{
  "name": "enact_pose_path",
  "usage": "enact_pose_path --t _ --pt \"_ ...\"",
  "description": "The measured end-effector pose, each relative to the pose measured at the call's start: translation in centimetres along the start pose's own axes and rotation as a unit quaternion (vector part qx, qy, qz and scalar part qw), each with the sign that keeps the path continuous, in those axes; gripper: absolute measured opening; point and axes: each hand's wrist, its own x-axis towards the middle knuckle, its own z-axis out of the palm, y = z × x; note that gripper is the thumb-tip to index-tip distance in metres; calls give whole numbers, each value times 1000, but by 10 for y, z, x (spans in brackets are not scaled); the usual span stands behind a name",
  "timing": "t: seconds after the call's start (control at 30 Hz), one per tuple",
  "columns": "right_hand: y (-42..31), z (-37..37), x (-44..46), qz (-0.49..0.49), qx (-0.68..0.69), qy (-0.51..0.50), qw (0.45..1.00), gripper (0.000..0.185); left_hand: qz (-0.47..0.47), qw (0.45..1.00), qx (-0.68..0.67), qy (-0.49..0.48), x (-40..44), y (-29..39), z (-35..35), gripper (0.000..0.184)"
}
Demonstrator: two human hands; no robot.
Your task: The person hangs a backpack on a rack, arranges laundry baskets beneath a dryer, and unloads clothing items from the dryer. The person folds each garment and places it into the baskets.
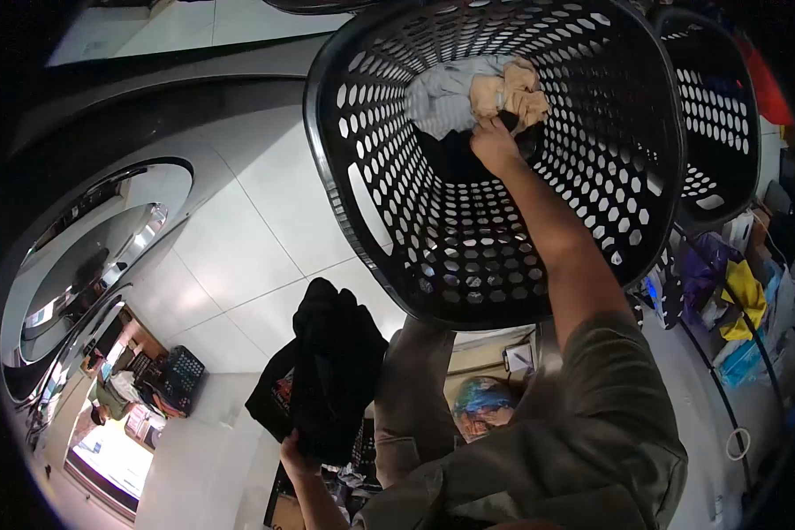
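Note:
My left hand (300,458) grips the lower edge of a bundled black garment (336,371), which has a small reddish print on one side. My right hand (496,146) reaches deep into a tall black laundry basket (468,296) with many holes. Its fingers are closed on a small piece of dark cloth (509,121). Around that hand, at the bottom of the basket, lie a light grey cloth (446,95), a tan garment (523,93) and a black cloth (453,157).
A second black basket (711,115) stands at the right. Yellow, purple and blue items (744,300) are heaped below it. Along the left is a dark grey appliance with a round shiny door (97,256). White tiles (247,221) cover the floor.

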Motion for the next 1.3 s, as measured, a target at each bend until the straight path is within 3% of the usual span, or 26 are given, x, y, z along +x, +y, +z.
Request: enact_pose_path --t 0.07,0.13,0.17,0.2,0.23,0.3,0.33,0.4,0.5,0.57,0.7,0.77,0.83,0.9,0.97,1.0,1.03,1.1,1.17,1.23,1.3 --pt "12 -36 -3 -12 134 104 985 13 -32 999 -3 3 6 -2 -3 40" --pt "29 -70 8 280 275 132 910 21 -37 999 -3 -6 4 1 3 41" --pt "50 -95 14 365 223 45 903 31 -38 999 -3 -19 3 1 6 43" --pt "67 -97 20 376 272 145 874 34 -38 999 -3 -17 2 -1 6 43" --pt "84 -100 26 371 257 85 888 49 -7 1000 16 -15 1 -3 5 41" --pt "102 -78 30 337 160 -49 927 46 21 999 36 -9 -5 -7 9 39" --pt "106 -71 28 336 162 -52 927 46 8 1000 19 -8 -10 -7 19 40" --pt "110 -67 21 391 236 -180 871 37 -8 1000 2 -6 -17 -4 27 40" --pt "83 -125 -15 338 260 -160 890 31 -22 999 -7 -43 -23 -7 27 40" --pt "71 -149 -39 318 300 -185 880 37 -24 998 19 -52 -31 -5 23 41" --pt "63 -245 -126 229 372 -36 899 34 5 995 52 -87 -69 17 46 43" --pt "88 -301 -179 299 395 102 863 23 27 990 78 -117 -93 31 54 46" --pt "118 -338 -229 351 402 362 765 18 36 986 54 -152 -115 45 65 50" --pt "154 -357 -264 449 273 380 761 21 47 981 32 -188 -138 56 78 53" --pt "192 -342 -268 458 192 341 798 33 64 973 59 -215 -155 65 92 60" --pt "210 -320 -268 388 232 357 817 47 70 969 63 -229 -161 67 103 61" --pt "200 -322 -274 437 143 311 832 55 73 964 63 -247 -167 66 120 62" --pt "187 -314 -284 380 248 386 803 55 64 954 54 -287 -166 64 156 64" --pt "166 -302 -295 382 406 410 721 53 50 940 43 -335 -155 59 199 66" --pt "155 -285 -307 430 433 383 694 53 50 929 61 -362 -130 49 243 68" --pt "151 -270 -316 473 440 349 679 52 79 925 150 -341 -86 33 284 58"
